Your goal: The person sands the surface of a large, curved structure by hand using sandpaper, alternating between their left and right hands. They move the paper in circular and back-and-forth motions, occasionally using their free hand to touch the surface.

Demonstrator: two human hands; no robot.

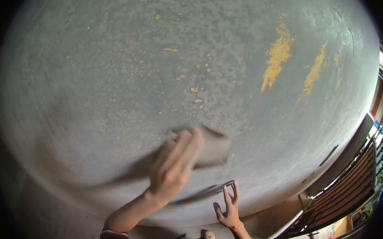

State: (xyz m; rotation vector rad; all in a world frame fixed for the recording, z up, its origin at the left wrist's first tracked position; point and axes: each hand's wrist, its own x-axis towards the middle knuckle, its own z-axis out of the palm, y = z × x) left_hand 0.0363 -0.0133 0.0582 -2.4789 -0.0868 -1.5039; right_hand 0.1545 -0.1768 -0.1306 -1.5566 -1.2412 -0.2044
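A large grey wall (133,79) with mottled patches fills most of the head view. My left hand (174,166), blurred by motion, presses a grey-brown sheet (214,149) to the wall's lower middle, its fingers close together over the sheet's left part. The sheet is blurred too, and its exact material cannot be made out. Lower and to the right, my right hand (228,206) is raised with its fingers apart and nothing held. Its fingertips are at the wall's surface or very near it.
Yellow patches (278,56) mark the wall's upper right. A dark slatted railing (346,185) stands at the lower right, with some greenery beyond it. The floor (67,221) shows at the lower left, and a speckled shoe (209,235) at the bottom.
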